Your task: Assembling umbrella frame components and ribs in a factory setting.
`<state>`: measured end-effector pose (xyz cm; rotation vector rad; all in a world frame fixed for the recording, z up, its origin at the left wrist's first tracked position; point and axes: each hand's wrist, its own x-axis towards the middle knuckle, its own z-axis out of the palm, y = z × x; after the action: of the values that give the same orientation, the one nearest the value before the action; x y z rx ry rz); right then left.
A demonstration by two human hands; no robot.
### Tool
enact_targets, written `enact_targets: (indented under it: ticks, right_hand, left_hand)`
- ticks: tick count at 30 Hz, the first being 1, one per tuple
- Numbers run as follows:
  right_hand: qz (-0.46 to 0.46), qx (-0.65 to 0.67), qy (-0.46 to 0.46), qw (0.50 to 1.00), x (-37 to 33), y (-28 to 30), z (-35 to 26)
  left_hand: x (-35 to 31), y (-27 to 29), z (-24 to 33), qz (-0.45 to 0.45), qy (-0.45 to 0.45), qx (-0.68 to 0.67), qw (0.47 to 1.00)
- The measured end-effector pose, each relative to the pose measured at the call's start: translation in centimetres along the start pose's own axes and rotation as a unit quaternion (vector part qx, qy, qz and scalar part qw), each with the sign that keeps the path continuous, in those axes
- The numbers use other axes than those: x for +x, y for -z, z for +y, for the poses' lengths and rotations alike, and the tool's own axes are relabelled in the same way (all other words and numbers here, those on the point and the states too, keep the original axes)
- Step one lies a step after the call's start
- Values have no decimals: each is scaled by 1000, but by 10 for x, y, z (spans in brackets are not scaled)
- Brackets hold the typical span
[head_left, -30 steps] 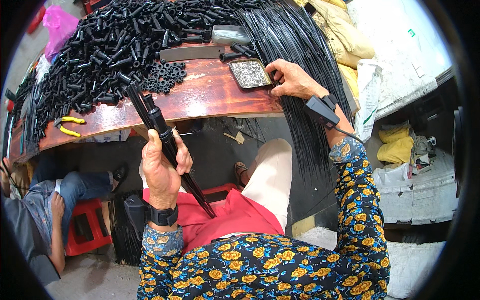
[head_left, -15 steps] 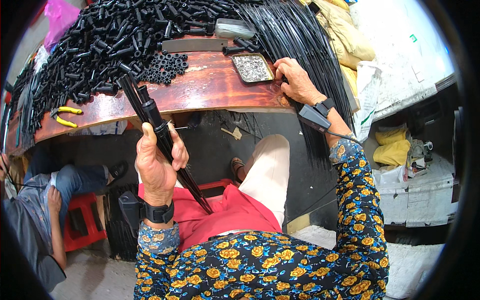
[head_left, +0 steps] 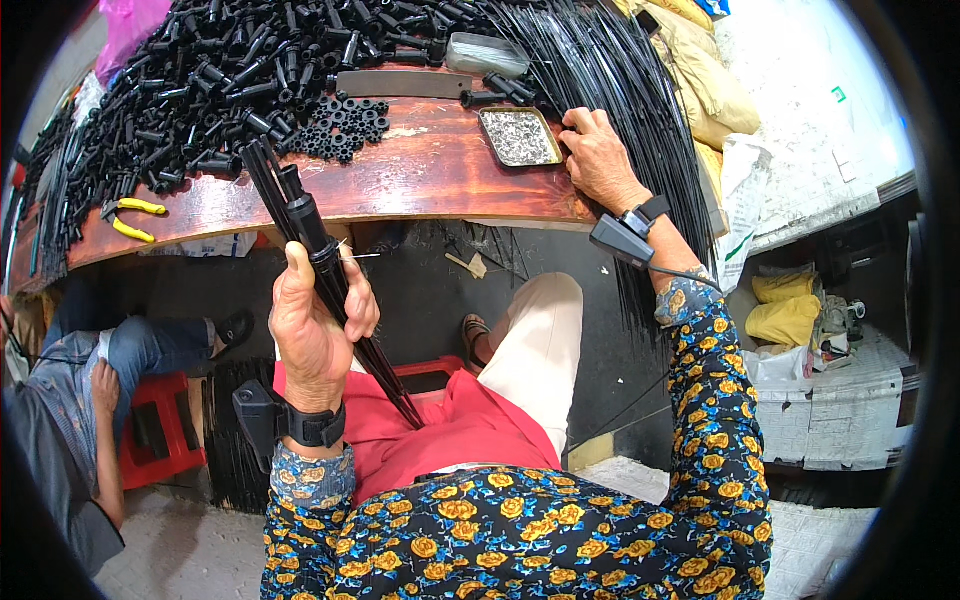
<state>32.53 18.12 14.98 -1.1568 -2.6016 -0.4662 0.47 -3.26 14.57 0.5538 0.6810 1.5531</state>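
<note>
My left hand point(head_left: 325, 310) is closed around a bundle of thin black rods point(head_left: 372, 362) held aslant above my lap. Black tubular plastic fittings point(head_left: 314, 228) sit on the bundle's upper part, just beyond my thumb. A thin pale pin point(head_left: 362, 257) sticks out sideways by my left fingers. Across the table, my right hand point(head_left: 603, 165) rests at the left edge of a large heap of long black rods point(head_left: 610, 90), fingers curled down; what lies between the fingertips is mostly hidden. Beside it is a shallow square tray point(head_left: 556, 160) of small silvery pieces point(head_left: 520, 137).
Black plastic fittings point(head_left: 230, 75) pile over the table's left, with small black rings point(head_left: 340, 128) in front. A flat grey bar point(head_left: 405, 84), a clear box point(head_left: 487, 54) and yellow-handled pliers point(head_left: 133, 219) lie on the wooden table point(head_left: 430, 190). A co-worker point(head_left: 75, 400) sits at left.
The view has shifted slightly, so the table appears a little further right. My right fingers have moved slightly at the rods' edge. My left hand keeps its hold on the bundle.
</note>
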Motion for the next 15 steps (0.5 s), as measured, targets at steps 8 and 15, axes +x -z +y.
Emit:
enact_targets:
  ticks: [8, 15]
  right_hand:
    - [8, -30, -26, 999, 11, 11, 24]
    - [-29, -24, -29, 999, 11, 14, 26]
  left_hand:
    - [-2, 4, 2, 5, -3, -9, 1000]
    - [-4, 10, 2, -4, -7, -18, 1000]
